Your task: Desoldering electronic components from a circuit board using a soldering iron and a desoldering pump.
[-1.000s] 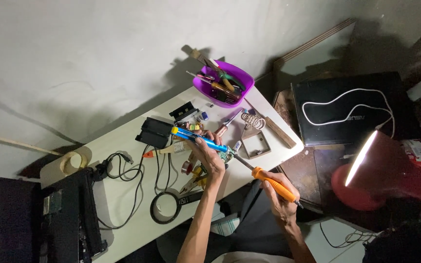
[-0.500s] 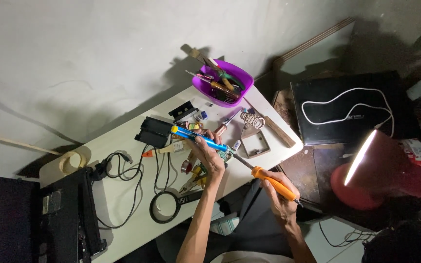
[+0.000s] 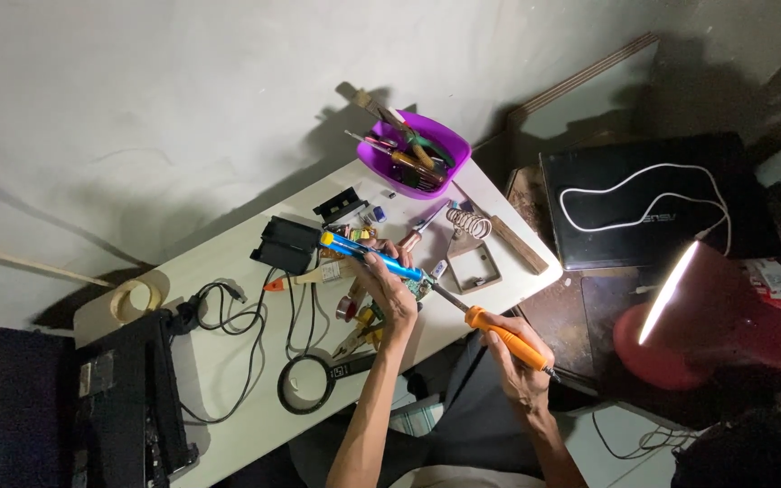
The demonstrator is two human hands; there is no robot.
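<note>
We grip a blue tool in our left hand over a small circuit board on the white table. Our right hand clasps an orange soldering iron (tip at the board), near a purple bowl.

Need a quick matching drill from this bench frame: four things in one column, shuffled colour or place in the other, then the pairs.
Things:
1. bowl of tools
2. magnifying glass
3. tape roll
4. lamp

Descriptions:
A. red, lit, off the table on the right side of the picture
B. purple, at the table's far end by the wall
C. black ring, lying near the left hand's forearm
D. pale ring, at the table edge towards the left of the picture

Pairs: 1-B, 2-C, 3-D, 4-A
</note>
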